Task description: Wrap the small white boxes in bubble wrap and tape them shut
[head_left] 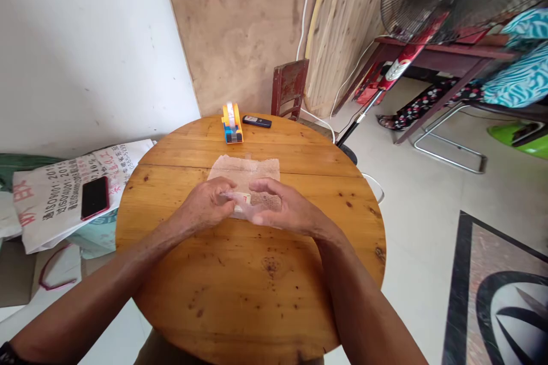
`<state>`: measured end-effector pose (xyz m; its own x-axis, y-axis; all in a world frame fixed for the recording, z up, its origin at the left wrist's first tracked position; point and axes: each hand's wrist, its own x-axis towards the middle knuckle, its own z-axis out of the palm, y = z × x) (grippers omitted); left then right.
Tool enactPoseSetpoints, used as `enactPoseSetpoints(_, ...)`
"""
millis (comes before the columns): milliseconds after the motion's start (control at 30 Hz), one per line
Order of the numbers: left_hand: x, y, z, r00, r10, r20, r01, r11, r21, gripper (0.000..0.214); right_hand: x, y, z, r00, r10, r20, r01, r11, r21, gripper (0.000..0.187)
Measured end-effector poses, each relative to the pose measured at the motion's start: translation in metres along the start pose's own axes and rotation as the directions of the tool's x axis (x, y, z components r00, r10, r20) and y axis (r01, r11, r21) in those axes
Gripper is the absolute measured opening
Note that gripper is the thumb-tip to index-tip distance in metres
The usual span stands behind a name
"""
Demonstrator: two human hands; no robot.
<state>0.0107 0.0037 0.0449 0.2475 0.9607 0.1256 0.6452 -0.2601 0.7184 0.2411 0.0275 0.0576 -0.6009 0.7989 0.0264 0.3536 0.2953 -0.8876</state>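
A sheet of pinkish, see-through bubble wrap (244, 168) lies on the round wooden table (240, 285). On its near part rests a small whitish object with red marks (245, 198), partly covered by film and by my fingers, so its kind is unclear. My left hand (209, 202) pinches the near left edge of the bubble wrap, lifting a fold over the small object. Curved around the right side, my right hand (285, 205) has its thumb and fingers apart, with the thumb near the raised film.
At the table's far side are a yellow and blue tape dispenser (232, 122) and a dark remote control (257, 121). A phone (95, 198) lies on printed sacks at left. A chair (289, 88), a standing fan (402, 63) and a seated person (516, 74) are beyond.
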Motion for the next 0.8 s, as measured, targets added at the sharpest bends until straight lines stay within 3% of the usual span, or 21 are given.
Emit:
enactPoseSetpoints(167,0.010,-0.008,0.003,0.999,-0.006,0.037,0.007,1.000,-0.028,0.017,0.011,0.015,0.018,0.992,0.031,-0.119,-0.037,0.998,-0.046,0.014)
enactPoseSetpoints(400,0.014,-0.009,0.003,0.999,-0.007,0.043,0.013,0.990,-0.143,0.016,0.016,0.021,0.017,0.974,0.066,-0.218,-0.060,0.998,0.031,0.020)
enactPoseSetpoints(533,0.017,-0.006,0.002,0.995,-0.069,0.076,0.080,0.986,-0.149,0.013,0.016,0.023,0.015,0.950,0.031,-0.309,-0.086,0.982,-0.166,0.012)
enactPoseSetpoints(633,0.021,-0.004,0.002,0.988,-0.092,0.122,0.112,0.980,-0.165,0.009,0.014,0.023,0.018,0.938,-0.074,-0.339,-0.048,0.939,-0.340,0.005)
enactPoseSetpoints(733,0.024,-0.008,0.002,0.986,-0.078,0.150,0.112,0.966,-0.234,0.010,0.013,0.022,0.022,0.937,-0.201,-0.285,0.049,0.885,-0.462,0.023)
enactPoseSetpoints(800,0.026,-0.012,0.003,0.986,-0.064,0.156,0.109,0.949,-0.296,0.014,0.012,0.023,0.023,0.947,-0.222,-0.234,0.082,0.868,-0.489,0.029)
